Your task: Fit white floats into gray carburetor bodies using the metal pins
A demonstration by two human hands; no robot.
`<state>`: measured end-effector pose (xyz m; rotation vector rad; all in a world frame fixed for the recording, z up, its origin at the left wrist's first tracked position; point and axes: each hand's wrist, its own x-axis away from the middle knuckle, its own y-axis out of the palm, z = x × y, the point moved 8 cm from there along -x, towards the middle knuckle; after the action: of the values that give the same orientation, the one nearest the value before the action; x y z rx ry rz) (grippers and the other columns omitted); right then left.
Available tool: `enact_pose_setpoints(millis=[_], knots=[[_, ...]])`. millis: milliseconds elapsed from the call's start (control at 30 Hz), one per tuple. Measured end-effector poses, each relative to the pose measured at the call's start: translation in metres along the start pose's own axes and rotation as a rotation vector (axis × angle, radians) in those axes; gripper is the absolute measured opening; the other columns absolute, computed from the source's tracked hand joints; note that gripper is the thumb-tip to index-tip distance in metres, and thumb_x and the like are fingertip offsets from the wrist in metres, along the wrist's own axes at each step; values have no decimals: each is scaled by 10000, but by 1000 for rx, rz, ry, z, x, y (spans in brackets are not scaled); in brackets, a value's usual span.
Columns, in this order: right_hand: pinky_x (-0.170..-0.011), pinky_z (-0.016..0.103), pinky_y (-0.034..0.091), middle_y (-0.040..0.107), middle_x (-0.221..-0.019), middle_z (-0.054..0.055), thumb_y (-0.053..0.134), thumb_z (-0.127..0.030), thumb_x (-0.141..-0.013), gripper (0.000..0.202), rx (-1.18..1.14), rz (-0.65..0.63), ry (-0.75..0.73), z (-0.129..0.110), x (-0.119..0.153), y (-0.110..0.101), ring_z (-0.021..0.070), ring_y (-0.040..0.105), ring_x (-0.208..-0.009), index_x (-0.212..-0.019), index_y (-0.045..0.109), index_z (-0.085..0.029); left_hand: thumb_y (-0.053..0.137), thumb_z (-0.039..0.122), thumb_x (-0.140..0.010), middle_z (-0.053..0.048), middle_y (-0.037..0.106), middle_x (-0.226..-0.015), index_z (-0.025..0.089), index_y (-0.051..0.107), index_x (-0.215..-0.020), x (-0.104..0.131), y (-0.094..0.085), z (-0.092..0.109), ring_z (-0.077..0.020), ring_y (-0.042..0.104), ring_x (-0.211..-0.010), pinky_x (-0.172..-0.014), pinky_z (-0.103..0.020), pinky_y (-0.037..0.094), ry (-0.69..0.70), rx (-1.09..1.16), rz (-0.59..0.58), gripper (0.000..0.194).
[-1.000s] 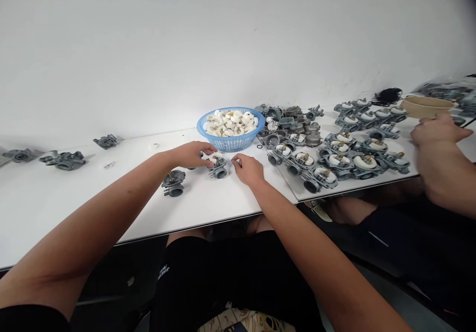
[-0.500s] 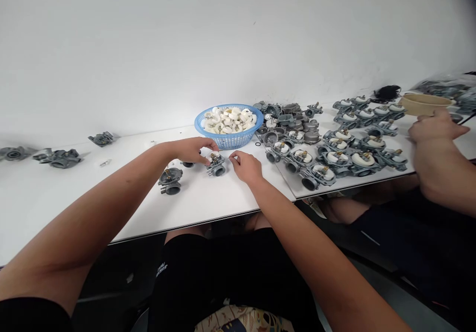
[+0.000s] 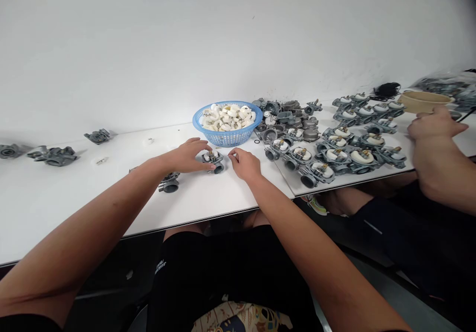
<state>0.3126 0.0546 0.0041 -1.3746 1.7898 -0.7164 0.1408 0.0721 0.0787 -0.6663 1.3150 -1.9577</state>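
Just in front of the blue basket, a grey carburetor [image 3: 217, 168] stands on the white table with a white float in its top. My left hand [image 3: 186, 157] is around its left side, thumb at the front and fingers behind. To the right of it, apart from the carburetor, my right hand [image 3: 245, 164] has thumb and forefinger pinched together; whatever is between them is too small to make out. A second carburetor [image 3: 171, 186] is partly covered by my left wrist. White floats [image 3: 227, 117] fill the blue basket [image 3: 227, 137].
Rows of carburetors with white floats [image 3: 362, 157] cover the right side. Behind them lies a pile of grey metal parts [image 3: 288, 116]. Several carburetors [image 3: 55, 156] lie far left. A small black ring [image 3: 257, 142] sits by the basket. A co-worker's hand [image 3: 433, 123] is near a tan bowl [image 3: 424, 101].
My left hand has come lower around the carburetor, its thumb now at the carburetor's front. It now covers the carburetor part seen behind it before. My right hand stays pinched in about the same place.
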Motion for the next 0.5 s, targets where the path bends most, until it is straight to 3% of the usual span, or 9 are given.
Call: enact_pose_setpoints(millis=[100,267,400,500], knots=[[-626,281,297,740,-880,-18,507,-344,-964,170,6,2,1,0,0,0,188,625,-803,-996,667,-296,657,628,-733,-125,640,-1249,248,649,-1154,7,7,0,-414,384,-1366,-1062,-533,383,-92,15,72,567],[-644,281,324,741,-902,-11,501,-323,-962,180,13,-5,1,-1,1,-1,188,628,-817,-1012,672,-294,600,597,-789,-115,613,-1295,251,603,-1187,12,14,-2,-361,431,-1342,-1009,-466,433,-249,66,203,527],[-644,278,323,736,-885,-13,501,-324,-962,178,14,-10,-1,-2,2,-1,185,623,-811,-1010,669,-294,607,515,-808,-74,664,-1223,271,608,-1170,15,17,3,-318,604,-1123,-855,-407,485,-316,90,264,436],[-639,275,315,731,-870,-15,495,-329,-963,180,10,-11,-8,-3,2,-1,181,615,-795,-1007,666,-296,625,499,-807,-48,701,-1154,293,628,-1139,18,18,4,-309,648,-1006,-770,-398,481,-351,80,321,391]])
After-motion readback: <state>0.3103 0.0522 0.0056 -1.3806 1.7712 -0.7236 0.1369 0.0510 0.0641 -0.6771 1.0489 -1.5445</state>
